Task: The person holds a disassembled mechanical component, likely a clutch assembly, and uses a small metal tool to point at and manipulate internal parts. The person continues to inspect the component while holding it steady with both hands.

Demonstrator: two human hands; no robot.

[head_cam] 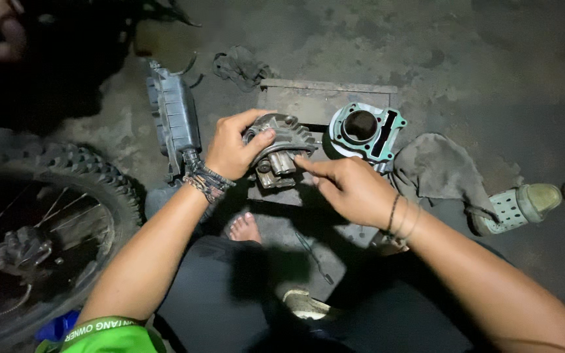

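My left hand (231, 147) grips a grey finned engine cylinder head (282, 140) from its left side, holding it above a flat metal slab (308, 98) on the concrete floor. My right hand (348, 186) reaches in from the right, its index fingertip touching the metal parts at the head's lower edge. Just right of the head lies a cylinder block (364, 131) with a green gasket and a round bore.
A knobby motorcycle wheel (47, 216) stands at the left. A grey plastic housing (174, 121) lies beside my left hand. Grey rags (439, 167) lie at the right and top. Two pale clogs (524, 202) sit at the right. My bare foot (244, 229) rests below.
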